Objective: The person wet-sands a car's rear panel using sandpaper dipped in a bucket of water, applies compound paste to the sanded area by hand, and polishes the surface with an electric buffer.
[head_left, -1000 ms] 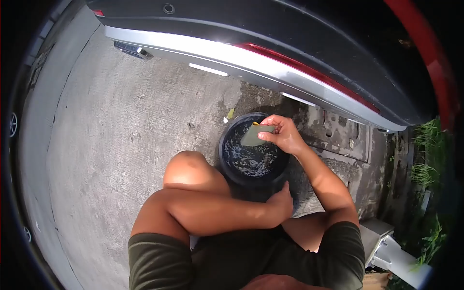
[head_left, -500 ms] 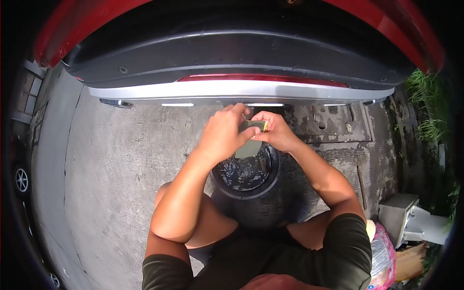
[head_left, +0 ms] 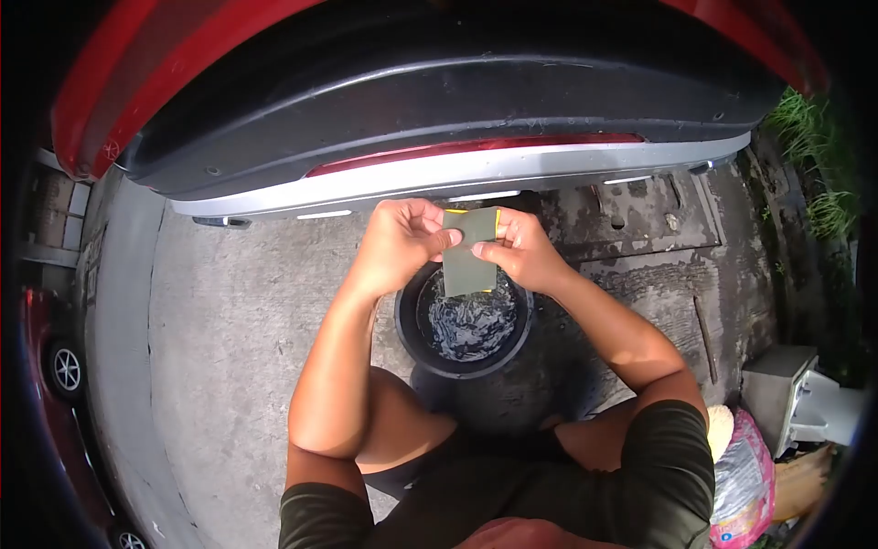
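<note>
Between my two hands is a piece of sandpaper (head_left: pixel 470 267), a grey-green sheet whose yellow backing shows along its edges. My left hand (head_left: pixel 400 242) pinches its left side, thumb on the grey face and fingers behind. On the right side, my right hand (head_left: pixel 523 249) grips it the same way. Directly below hangs over nothing but a round black bucket (head_left: pixel 462 370) of rippling water, standing on the concrete. The sheet's lower end covers part of the bucket's far rim.
Ahead stretches a car's rear bumper (head_left: pixel 439 96), black with a red reflector (head_left: pixel 476 145) and silver lower trim. At right lie a pink-edged bag (head_left: pixel 745 485), a grey metal-like box (head_left: pixel 777 380) and grass (head_left: pixel 814 183). A dark red car (head_left: pixel 55 403) stands at far left.
My hands have spread slightly apart, and the sandpaper now faces me flatter, with more of it showing. The view has tilted and shifted a little.
</note>
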The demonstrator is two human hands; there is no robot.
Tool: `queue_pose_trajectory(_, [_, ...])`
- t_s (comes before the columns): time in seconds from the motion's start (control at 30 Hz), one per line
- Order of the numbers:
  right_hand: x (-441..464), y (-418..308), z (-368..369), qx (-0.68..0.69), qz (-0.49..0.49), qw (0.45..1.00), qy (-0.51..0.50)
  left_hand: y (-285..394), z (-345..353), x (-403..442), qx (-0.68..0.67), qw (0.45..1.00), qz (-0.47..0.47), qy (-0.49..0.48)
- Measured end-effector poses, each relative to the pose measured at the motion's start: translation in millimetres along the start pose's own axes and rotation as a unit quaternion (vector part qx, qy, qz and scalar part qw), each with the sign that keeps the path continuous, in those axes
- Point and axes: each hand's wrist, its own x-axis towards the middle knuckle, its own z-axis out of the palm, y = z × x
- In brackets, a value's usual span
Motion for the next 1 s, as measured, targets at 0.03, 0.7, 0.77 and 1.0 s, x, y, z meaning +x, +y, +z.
queue_pose_trajectory(0.03, [-0.5,-1.7,-2.8,-0.007,-0.007,1.0,-0.006,2.0,-0.3,0.1,0.001,1.0,0.005,0.0])
queue_pose_trajectory(0.7, [-6.2,-9.7,-3.0,-0.022,-0.053,0.998,-0.004,5.8,5.7,-2.5,-0.017,0.999,0.029,0.007])
queue_pose_trajectory(0.77, [-5.8,-11.1,-3.5,-0.024,-0.062,0.998,-0.011,5.3,6.2,-1.6,-0.018,0.999,0.035,0.022])
queue_pose_trajectory(1.0, [-4.8,-18.8,1.0,0.027,-0.073,0.997,-0.003,13.1,9.4,-7.4,-0.039,0.996,0.046,0.069])
